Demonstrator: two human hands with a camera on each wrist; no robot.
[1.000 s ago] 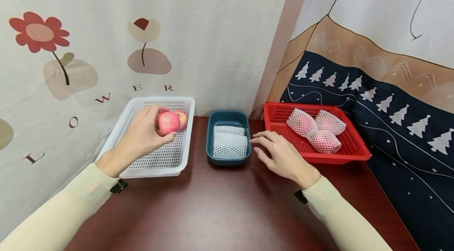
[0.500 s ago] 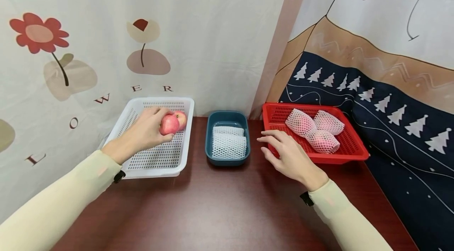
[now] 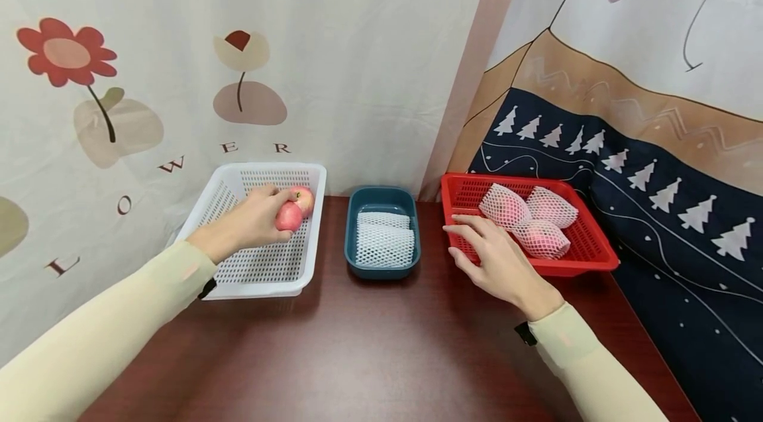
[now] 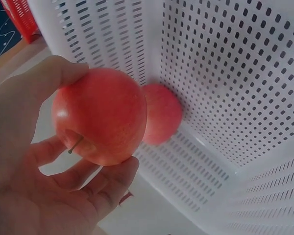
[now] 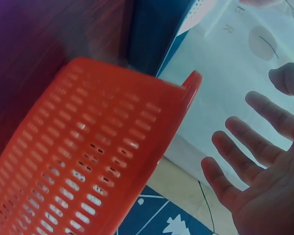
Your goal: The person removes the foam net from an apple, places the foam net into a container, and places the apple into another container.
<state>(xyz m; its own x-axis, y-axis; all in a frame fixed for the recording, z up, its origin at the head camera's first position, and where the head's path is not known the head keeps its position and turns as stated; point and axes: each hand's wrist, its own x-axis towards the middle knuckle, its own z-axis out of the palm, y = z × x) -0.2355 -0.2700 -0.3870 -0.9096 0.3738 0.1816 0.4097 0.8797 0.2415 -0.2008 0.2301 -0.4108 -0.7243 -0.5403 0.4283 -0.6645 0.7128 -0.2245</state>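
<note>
Over the white basket [image 3: 268, 269], my left hand [image 3: 253, 220] grips a red apple [image 3: 289, 217], thumb on one side and fingers curled under the other in the left wrist view. A second apple [image 3: 305, 199] lies in the basket's far right corner, right behind the held one. My right hand [image 3: 497, 263] hovers at the near left edge of the red basket [image 3: 461, 200], fingers spread and holding nothing. Inside that basket lie three apples [image 3: 544, 238] in white foam nets.
Between the two baskets stands a dark blue box [image 3: 381, 273] holding white foam net sleeves [image 3: 384, 246]. All three containers sit along the back of the brown table [image 3: 369, 349], against a printed curtain [image 3: 369, 77].
My left hand has moved slightly right and down into the white basket with the apple. My right hand has shifted right, from beside the blue box to the red basket's edge.
</note>
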